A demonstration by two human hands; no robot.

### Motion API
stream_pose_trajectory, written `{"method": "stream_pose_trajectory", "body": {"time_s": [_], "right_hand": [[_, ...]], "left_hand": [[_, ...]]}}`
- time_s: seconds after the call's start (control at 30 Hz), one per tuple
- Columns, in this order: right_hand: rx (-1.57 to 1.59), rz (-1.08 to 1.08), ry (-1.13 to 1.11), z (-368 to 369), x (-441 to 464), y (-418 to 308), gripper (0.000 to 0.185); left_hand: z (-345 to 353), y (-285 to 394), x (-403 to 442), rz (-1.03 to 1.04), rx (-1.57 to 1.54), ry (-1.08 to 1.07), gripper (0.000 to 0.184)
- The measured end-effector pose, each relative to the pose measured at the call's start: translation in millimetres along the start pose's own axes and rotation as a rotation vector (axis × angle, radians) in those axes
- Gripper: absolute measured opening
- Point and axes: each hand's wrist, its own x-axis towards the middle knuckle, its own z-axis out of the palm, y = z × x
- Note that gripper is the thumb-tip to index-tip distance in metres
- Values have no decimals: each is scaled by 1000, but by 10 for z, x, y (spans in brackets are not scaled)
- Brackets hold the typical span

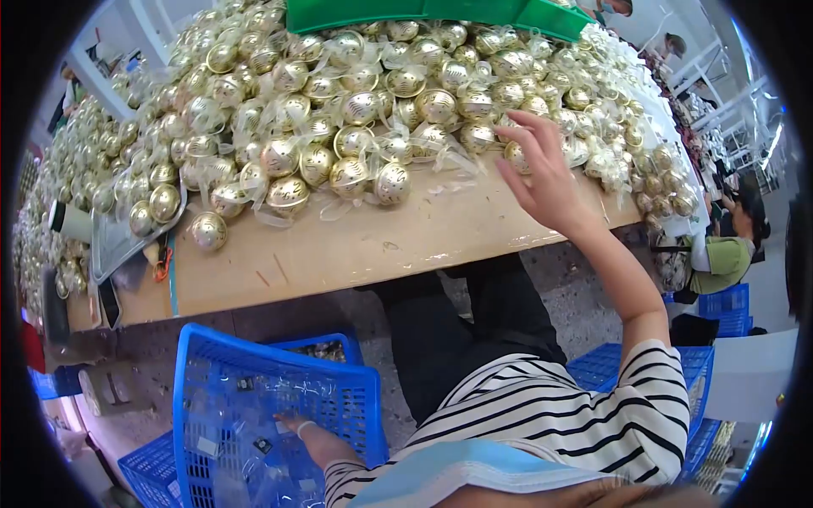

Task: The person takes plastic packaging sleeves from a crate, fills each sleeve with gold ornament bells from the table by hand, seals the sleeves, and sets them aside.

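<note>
My right hand [544, 173] is over the table's front edge area, fingers spread apart and nothing visible between them. Just beyond its fingertips lie shiny gold balls [436, 106] with dark markings and pale translucent ribbons, heaped across the table. One gold ball [516, 156] is partly covered by the fingers. My left hand [294, 424] reaches low into a blue plastic crate [279, 357] at my left side, among clear plastic packages [241, 423] with small labels. Its fingers are small and partly hidden there, so their grip is unclear.
A green tray [440, 12] rests on the heap at the back. A clear plastic tray [127, 237] and a white cup [69, 220] are at the left. More blue crates [597, 366] stand on the floor. A person in green [724, 262] sits at the right.
</note>
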Motion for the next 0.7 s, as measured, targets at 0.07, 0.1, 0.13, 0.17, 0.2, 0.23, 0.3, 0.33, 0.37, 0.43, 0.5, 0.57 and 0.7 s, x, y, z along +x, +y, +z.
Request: {"method": "stream_pose_trajectory", "body": {"time_s": [0.07,0.1,0.13,0.17,0.2,0.23,0.3,0.33,0.37,0.43,0.5,0.57,0.7], "right_hand": [[-9,-54,62,155,248,107,43],[-14,-80,92,229,381,192,44],[-24,-52,87,309,526,319,46],[-34,-25,84,387,684,465,48],[7,50,57,474,836,585,53],[49,123,32,551,990,681,59],[37,164,-93,686,1300,799,68],[33,183,-155,743,1410,802,74],[-17,255,-351,745,1513,733,77],[-117,390,-743,671,1725,595,85],[-75,390,-619,682,1702,664,91],[-44,435,-420,532,1635,611,89],[275,78,246,190,1080,764,47]], "left_hand": [[55,46,86,-106,-117,94,88],[71,17,94,-27,236,103,84],[75,-21,46,55,588,109,81],[57,-60,13,134,938,111,77],[37,-85,10,214,1287,107,74],[4,-64,42,246,1326,5,75],[-46,80,103,315,1390,-204,78],[-163,58,-21,326,1457,-285,81],[-330,17,-267,342,1524,-369,83],[-383,-58,-472,212,1586,-492,87],[-466,-170,-579,478,1613,-479,84],[-538,-146,-765,568,1642,-516,79],[-1284,-323,-2208,321,1480,-664,57]]}}
